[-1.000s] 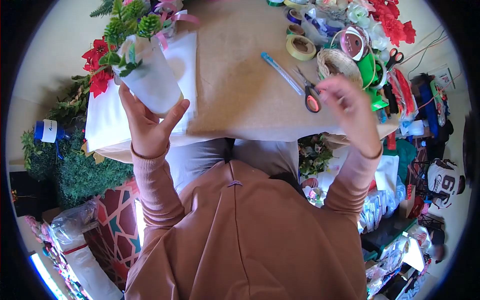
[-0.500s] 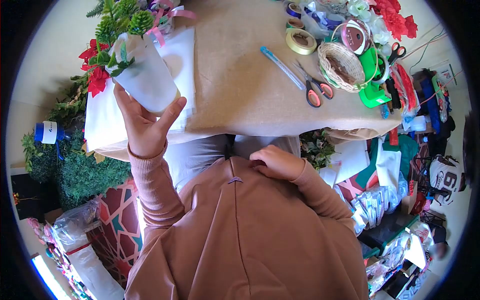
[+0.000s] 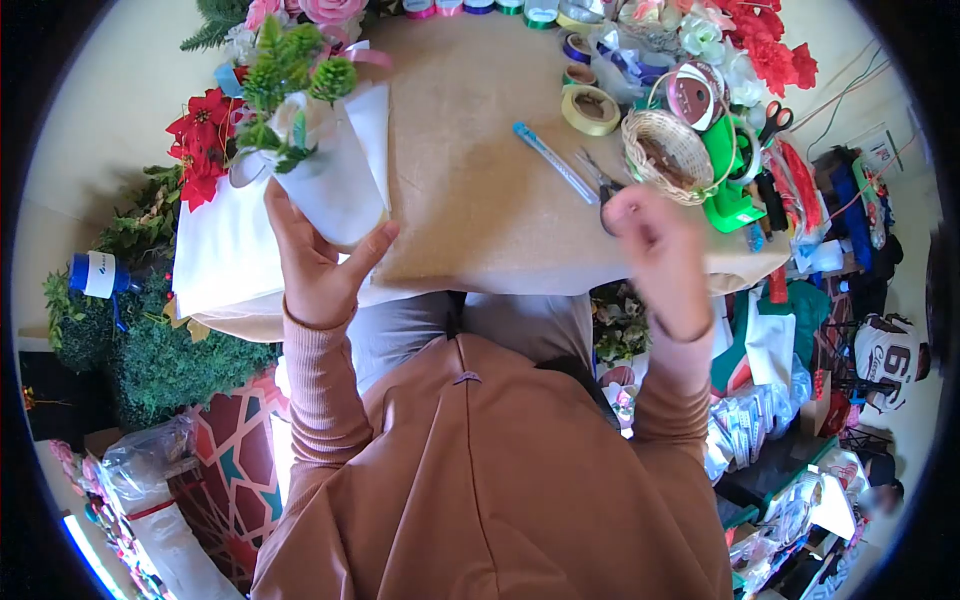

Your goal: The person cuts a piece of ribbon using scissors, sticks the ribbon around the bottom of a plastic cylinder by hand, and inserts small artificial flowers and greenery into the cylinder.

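Observation:
My left hand (image 3: 330, 255) grips a white cup-shaped flower pot (image 3: 338, 190) near its base, tilted above the table's left part. A white artificial rose (image 3: 296, 118) and green fern-like sprigs (image 3: 275, 80) stick out of its top. Over the handles of the scissors (image 3: 607, 183) is my right hand (image 3: 660, 245), blurred, with its fingers seemingly curled. Whether it touches them I cannot tell. The scissors' blades point away to the upper left, and most of the orange-and-black handles are hidden. A blue-capped clear pen (image 3: 555, 162) lies just left of the blades.
White paper sheets (image 3: 225, 250) lie under my left hand. A wicker basket (image 3: 668, 155), ribbon rolls (image 3: 590, 108) and a green tape dispenser (image 3: 735, 190) crowd the right side. Red poinsettias (image 3: 205, 140) stand at the left; more ribbon spools (image 3: 540, 12) line the back edge.
My right hand has risen from my lap to the scissors on the table. My left hand, still holding the flower pot, has shifted slightly right and down in view.

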Demonstrator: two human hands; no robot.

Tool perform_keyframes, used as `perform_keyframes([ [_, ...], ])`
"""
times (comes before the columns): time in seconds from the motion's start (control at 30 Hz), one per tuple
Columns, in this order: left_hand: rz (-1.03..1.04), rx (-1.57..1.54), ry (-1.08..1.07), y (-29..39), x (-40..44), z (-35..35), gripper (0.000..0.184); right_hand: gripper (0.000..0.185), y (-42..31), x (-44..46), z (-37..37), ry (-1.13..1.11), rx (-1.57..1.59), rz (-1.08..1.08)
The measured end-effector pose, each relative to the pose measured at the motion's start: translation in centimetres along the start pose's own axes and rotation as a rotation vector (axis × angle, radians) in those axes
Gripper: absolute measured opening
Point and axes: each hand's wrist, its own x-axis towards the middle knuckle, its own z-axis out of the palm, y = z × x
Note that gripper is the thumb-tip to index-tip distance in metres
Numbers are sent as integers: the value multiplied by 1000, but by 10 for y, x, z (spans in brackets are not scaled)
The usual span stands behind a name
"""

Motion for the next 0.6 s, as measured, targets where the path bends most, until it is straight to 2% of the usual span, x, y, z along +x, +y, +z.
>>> perform_keyframes([
  [0.07,-54,-11,-14,0,-2,6,91,4,-11,26,-31,286,-206,64],
  [0.1,-97,-44,-16,1,-3,10,92,4,-1,34,-39,293,-207,58],
  [0.17,-70,-57,-34,2,-3,19,92,2,22,47,-48,358,-561,-25],
  [0.27,-61,-105,-35,-3,-5,30,93,6,34,55,-47,326,-576,-26],
  [0.3,-48,-136,-62,-6,-6,32,93,16,30,56,-45,350,-530,18],
  [0.4,-50,-218,-91,-9,-7,37,92,21,21,51,-40,328,-491,114],
  [0.53,-84,-233,-134,-5,-8,43,89,13,21,45,-30,301,-362,26],
  [0.57,-91,-232,-145,-5,-9,44,88,13,32,46,-21,353,-76,-158],
  [0.6,-99,-231,-156,-4,-9,45,87,13,20,45,-19,358,-74,-166],
])
